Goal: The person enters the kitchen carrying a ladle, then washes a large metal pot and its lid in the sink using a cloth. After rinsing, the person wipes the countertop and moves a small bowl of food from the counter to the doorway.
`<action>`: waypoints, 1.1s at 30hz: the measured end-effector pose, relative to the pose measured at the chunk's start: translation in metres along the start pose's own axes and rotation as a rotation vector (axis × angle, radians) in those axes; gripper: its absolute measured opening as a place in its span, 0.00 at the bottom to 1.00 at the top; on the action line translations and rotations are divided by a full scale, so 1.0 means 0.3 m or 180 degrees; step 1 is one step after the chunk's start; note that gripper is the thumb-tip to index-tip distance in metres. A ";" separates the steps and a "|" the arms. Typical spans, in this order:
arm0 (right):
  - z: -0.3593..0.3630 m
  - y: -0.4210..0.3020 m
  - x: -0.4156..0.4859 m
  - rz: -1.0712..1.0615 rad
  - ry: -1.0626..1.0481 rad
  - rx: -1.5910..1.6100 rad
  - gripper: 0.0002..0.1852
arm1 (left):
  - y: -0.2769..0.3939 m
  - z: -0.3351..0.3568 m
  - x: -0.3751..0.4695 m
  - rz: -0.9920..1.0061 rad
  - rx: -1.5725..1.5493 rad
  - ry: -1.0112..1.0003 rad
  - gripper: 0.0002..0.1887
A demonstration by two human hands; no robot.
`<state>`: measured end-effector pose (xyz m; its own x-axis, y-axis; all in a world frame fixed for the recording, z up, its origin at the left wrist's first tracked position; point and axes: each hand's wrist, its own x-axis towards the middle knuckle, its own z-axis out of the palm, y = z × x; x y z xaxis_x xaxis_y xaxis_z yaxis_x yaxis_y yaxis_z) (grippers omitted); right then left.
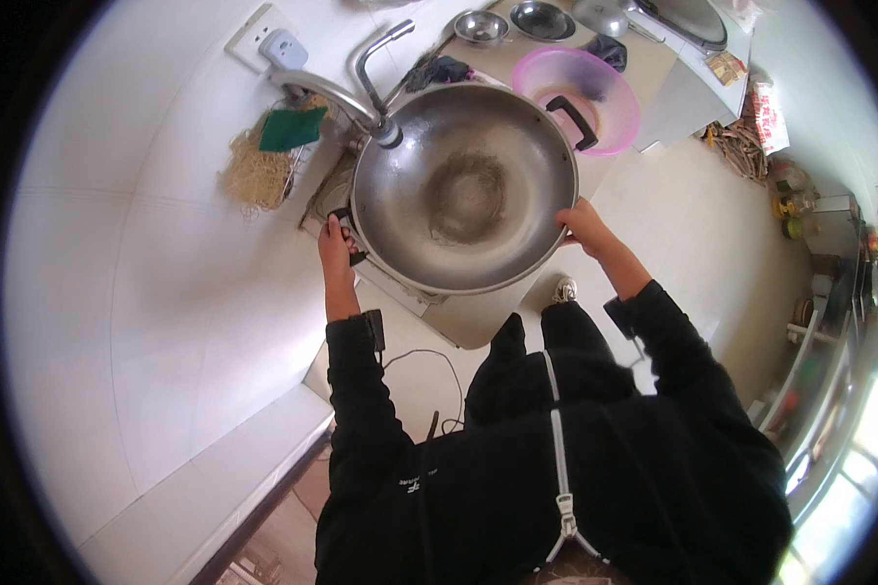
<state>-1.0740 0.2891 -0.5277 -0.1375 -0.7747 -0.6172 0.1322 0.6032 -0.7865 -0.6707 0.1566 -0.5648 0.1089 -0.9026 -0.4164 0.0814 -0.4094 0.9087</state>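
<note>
A large metal wok (527, 219) with two black side handles lies before me, its inside facing up and a dull brownish ring at its bottom. My left hand (338, 245) grips the black handle on the wok's left side. The wok's rim on the right is held by my right hand (585, 228), thumb over the edge and fingers below. The other black handle (573, 124), at the upper right, is free and overlaps a pink plastic basin (618, 124). A metal faucet (336, 95) reaches over the wok's upper left edge.
On the counter beyond stand a metal bowl (481, 26) and a second, darker bowl (543, 20). Tangled fibre (252, 172) and a green scouring pad (291, 129) are by the left wall, below a wall socket (260, 40). Firewood sticks (739, 150) lie at the right. A cable (450, 358) trails on the floor.
</note>
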 end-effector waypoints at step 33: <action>-0.028 -0.064 0.025 0.0278 -0.0582 0.0116 0.14 | 0.167 -0.067 -0.261 -0.0163 -0.1606 -0.0258 0.08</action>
<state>-1.0858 0.2732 -0.5175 0.0562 -0.7432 -0.6667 0.1717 0.6650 -0.7269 -0.6552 0.2094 -0.4873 0.0167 -0.8987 -0.4382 0.5548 -0.3563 0.7519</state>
